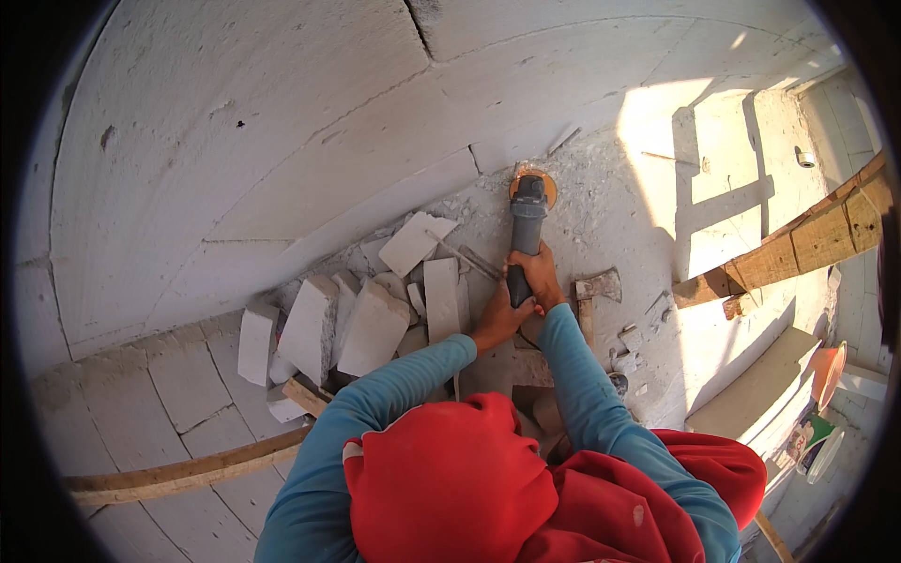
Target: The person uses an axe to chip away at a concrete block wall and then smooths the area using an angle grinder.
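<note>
A dark grey angle grinder [526, 225] with an orange disc [547, 189] points away from me onto the dusty white block surface. My right hand [538, 274] grips the grinder's body from the right. My left hand [501, 321] closes on its rear end just below. Both forearms wear blue sleeves. Red cloth [450, 479] covers the lower middle of the view.
Broken white block pieces [375, 324] lie left of the grinder. A hatchet [593, 289] rests to the right. A wooden plank [807, 239] crosses at right, another wooden strip [188, 472] lies at lower left. Buckets [824, 441] stand at far right.
</note>
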